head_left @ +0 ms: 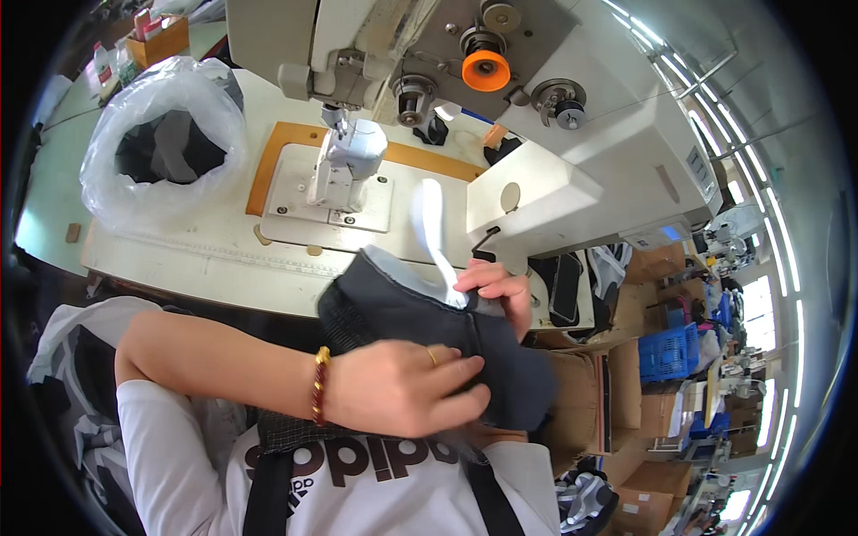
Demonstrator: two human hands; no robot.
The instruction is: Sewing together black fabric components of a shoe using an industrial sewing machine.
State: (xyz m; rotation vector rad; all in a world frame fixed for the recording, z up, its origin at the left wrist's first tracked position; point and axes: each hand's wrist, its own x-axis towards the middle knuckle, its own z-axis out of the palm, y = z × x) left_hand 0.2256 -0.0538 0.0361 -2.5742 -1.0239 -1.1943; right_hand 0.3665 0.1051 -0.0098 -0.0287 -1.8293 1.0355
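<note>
In front of my chest I hold a dark navy shoe upper [357, 299] with a grey lining along its top edge. My right hand [502, 293] grips its far right edge, the fingers bent over the rim. A narrow white strip [430, 219] with a rounded end sticks up beside those fingertips; its lower end runs into the upper. My left hand [413, 389], with a ring and a beaded bracelet, lies across the near side, its fingers curled against the dark fabric and slightly blurred. The left thumb's contact is hard to make out.
A sewing machine [590, 192] stands ahead, its post bed [347, 170] on the white table [201, 259]. A clear plastic bag [94, 174] with dark pieces sits at the left. Cardboard boxes [572, 402] and a blue basket [668, 353] are at the right.
</note>
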